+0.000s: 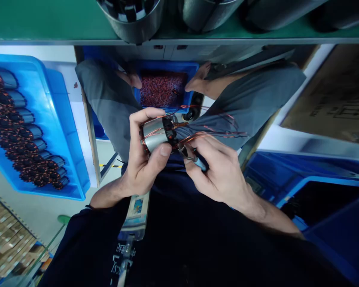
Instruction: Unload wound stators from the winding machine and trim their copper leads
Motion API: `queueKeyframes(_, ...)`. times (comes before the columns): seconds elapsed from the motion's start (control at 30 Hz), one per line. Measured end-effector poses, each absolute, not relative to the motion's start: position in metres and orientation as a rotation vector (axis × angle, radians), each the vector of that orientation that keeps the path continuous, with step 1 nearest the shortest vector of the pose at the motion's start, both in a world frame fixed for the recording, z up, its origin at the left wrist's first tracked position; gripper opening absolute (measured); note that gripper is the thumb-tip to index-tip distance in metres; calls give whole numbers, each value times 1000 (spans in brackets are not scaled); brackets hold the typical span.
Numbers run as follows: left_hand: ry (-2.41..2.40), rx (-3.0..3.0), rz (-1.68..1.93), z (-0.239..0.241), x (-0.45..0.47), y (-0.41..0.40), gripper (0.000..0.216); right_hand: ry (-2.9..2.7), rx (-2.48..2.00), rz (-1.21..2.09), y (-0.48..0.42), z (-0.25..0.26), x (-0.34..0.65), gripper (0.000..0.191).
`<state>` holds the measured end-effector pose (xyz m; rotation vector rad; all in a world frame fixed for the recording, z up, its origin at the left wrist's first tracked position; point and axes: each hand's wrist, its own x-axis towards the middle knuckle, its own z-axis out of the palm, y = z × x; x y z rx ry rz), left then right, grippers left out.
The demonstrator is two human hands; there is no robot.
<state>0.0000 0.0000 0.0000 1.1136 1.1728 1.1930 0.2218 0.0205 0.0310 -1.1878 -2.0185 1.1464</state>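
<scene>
stator | silver, copper-wound | lying sideways, held | loose wires | possibly cutters

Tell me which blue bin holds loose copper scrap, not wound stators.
The small blue bin between the person's knees, past the hands: filled with tangled reddish wire clippings. The left tray holds rows of wound stators instead.

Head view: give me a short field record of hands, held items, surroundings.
left hand: wrapped around a metal stator, thumb on its side
right hand: holds a small tool with a light blue handle at the stator's end
wires: loose copper wires fan out from the stator to the right
below hands: blue bin of copper scraps between the person's feet
left side: blue tray with rows of wound stators
top: green shelf with metal cylinders
</scene>
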Motion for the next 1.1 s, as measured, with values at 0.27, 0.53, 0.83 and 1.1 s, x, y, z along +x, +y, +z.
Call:
queueKeyframes(0.27,1197,1135,1204,2,2,0,47,-2048,-1218,1136,17,24,229,31)
queueKeyframes(0.53,1116,1206,1234,-1,0,1,56,-2019,-1211,1090,17,27,227,34)
queueKeyframes(0.83,1184,850,1133,-71,1,12,50,-1886,-1390,1347,44,-43,213,15)
queueKeyframes(1.1,1109,620,1148,-55,-4,13,41,-1865,-1412,1315,40,-65,221,18)
